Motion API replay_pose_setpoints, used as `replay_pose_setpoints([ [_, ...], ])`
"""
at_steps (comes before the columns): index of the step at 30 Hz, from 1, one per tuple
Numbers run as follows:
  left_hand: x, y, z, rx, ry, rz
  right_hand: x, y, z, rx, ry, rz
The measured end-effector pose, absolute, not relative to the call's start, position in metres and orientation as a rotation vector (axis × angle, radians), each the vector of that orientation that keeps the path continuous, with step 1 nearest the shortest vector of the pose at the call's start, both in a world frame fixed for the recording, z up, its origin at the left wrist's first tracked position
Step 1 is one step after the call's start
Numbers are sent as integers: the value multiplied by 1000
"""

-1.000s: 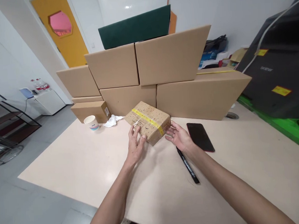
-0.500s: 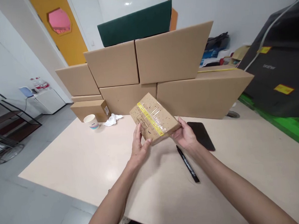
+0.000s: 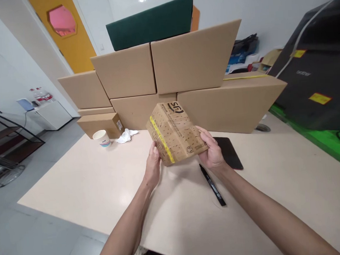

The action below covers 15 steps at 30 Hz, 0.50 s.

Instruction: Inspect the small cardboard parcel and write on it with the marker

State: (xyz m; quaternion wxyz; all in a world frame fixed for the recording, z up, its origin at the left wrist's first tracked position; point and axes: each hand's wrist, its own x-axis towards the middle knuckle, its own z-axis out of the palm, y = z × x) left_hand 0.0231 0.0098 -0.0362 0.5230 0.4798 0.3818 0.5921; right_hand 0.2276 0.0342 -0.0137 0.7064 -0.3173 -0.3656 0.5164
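Clearly small cardboard parcel (image 3: 174, 133) was held tilted above bench (image 3: 103, 178), left hand (image 3: 153, 165) and right hand (image 3: 211, 152) closed on opposite ends. Looked light, stiff; tape slippery, so grip edges. Marker (image 3: 211, 184), phone (image 3: 228, 152) just beside.

A small cardboard box (image 3: 174, 133) sits just above the middle of the frame, held up off the pale table (image 3: 104, 182), clear of its surface. It is plain brown corrugated card, sprinkled with small dark printed marks. A black logo is printed near its top edge, and a small printed square symbol sits near its lower right corner. 1 strip of yellow tape runs down its left side, from the upper left corner toward the lower edge. The box is tilted, its broad face turned toward the camera and its top leaning away. The box is closed.
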Motion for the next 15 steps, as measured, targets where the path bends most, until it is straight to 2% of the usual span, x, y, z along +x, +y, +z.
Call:
replay_pose_setpoints([
  [9, 24, 11, -35, 967, 771, 1312, 218, 13, -8, -651, -1266, 1026],
  [15, 26, 10, -33, 976, 713, 1300, 220, 15, -7, -624, -1290, 1064],
])
